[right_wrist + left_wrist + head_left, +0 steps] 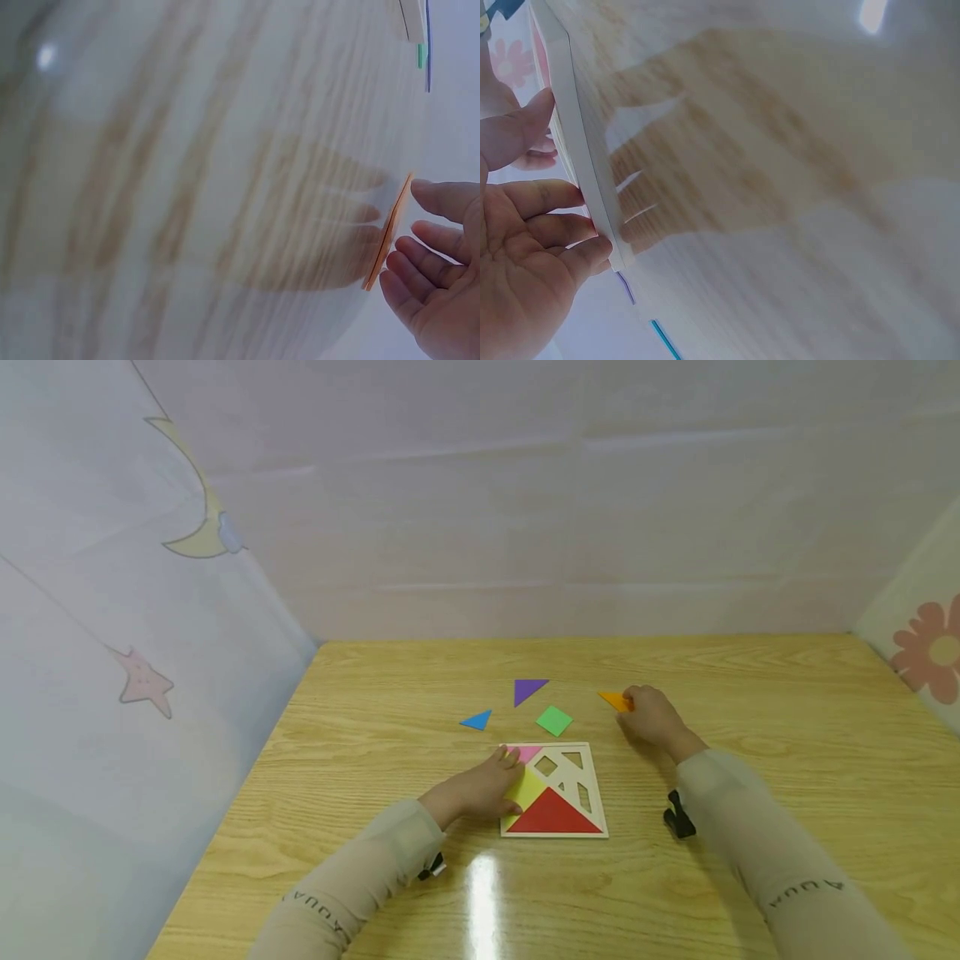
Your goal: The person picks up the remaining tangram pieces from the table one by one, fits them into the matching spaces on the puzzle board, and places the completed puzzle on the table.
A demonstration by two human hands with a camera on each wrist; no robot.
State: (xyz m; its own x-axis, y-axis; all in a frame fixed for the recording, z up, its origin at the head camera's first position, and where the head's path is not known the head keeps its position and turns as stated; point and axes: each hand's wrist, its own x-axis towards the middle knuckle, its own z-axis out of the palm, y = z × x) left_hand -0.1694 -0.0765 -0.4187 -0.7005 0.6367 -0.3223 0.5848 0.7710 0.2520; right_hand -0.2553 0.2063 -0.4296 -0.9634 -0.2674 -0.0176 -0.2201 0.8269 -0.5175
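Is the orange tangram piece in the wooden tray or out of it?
Out: the head view shows the right hand holding the orange tangram piece, apart from the wooden tray.

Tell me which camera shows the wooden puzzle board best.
The head view: it shows the board from above, though the left hand covers part of its left side. The left wrist view shows mainly its side edge; the right wrist view, only a corner.
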